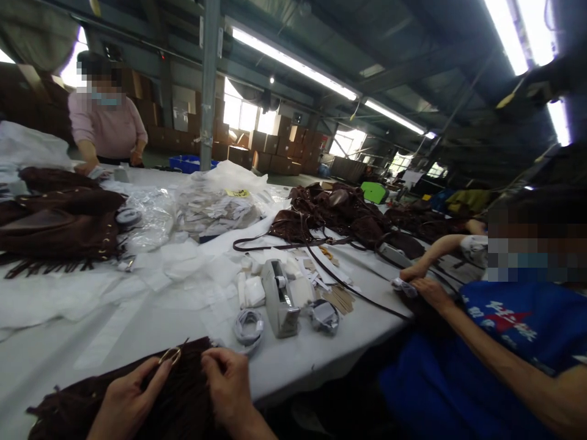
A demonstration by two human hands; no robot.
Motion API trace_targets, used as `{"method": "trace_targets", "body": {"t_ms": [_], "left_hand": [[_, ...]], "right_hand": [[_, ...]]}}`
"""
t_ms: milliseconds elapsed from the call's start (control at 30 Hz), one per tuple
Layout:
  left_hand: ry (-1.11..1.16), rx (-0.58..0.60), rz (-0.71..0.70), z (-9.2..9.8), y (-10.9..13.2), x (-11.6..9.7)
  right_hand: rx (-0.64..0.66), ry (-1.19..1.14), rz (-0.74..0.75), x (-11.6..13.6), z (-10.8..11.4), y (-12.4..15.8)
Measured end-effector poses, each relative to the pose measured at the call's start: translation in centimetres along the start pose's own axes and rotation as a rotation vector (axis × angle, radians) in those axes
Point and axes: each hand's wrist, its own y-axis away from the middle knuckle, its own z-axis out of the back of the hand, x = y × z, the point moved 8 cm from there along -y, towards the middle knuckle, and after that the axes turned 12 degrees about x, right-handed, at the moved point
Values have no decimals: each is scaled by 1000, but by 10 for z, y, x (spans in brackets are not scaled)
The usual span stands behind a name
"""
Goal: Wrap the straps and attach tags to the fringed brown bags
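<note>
A dark brown fringed bag (pixel 68 400) lies at the table's near edge, partly hidden by my hands. At its top edge, my left hand (pixel 126 397) pinches a gold metal ring (pixel 171 353) between thumb and forefinger. My right hand (pixel 232 388) is closed at the bag's right edge, with the fingertips pressed together on the dark material; exactly which part they grip is hard to make out. Just beyond stand a grey tape dispenser (pixel 279 299) and a coiled strap in clear wrapping (pixel 248 329). Another wrapped coil (pixel 324 316) sits right of the dispenser.
A co-worker in a blue apron (pixel 504 324) works close on the right; another in pink (pixel 107 122) stands across the table. Brown bags (pixel 334 211) with long straps, another fringed bag (pixel 64 223), and a plastic bag of paper tags (pixel 215 211) cover the white table (pixel 151 327).
</note>
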Motion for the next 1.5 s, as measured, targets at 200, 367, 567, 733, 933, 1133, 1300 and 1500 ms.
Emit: {"method": "trace_targets", "body": {"t_ms": [200,367,567,733,933,1133,1300,1500], "left_hand": [[-67,-16,3,4,-7,-5],[-64,-35,-29,4,-8,-23],[-52,-47,-9,6,-6,-29],[-10,-36,3,4,-7,-30],[24,-46,5,3,-7,-29],[5,-27,-24,-1,-6,-26],[10,-2,-53,-3,-7,-24],[36,0,-96,-2,-8,-24]], "right_hand": [[-506,869,11,19,204,38],[-408,1454,-249,-34,277,34],[-322,1424,-88,-70,294,19],[-393,1262,109,-18,293,15],[-261,1090,144,61,208,-30],[-36,1204,-168,63,123,-144],[-33,1178,-358,36,103,-213],[-69,906,-405,17,107,-234]]}}
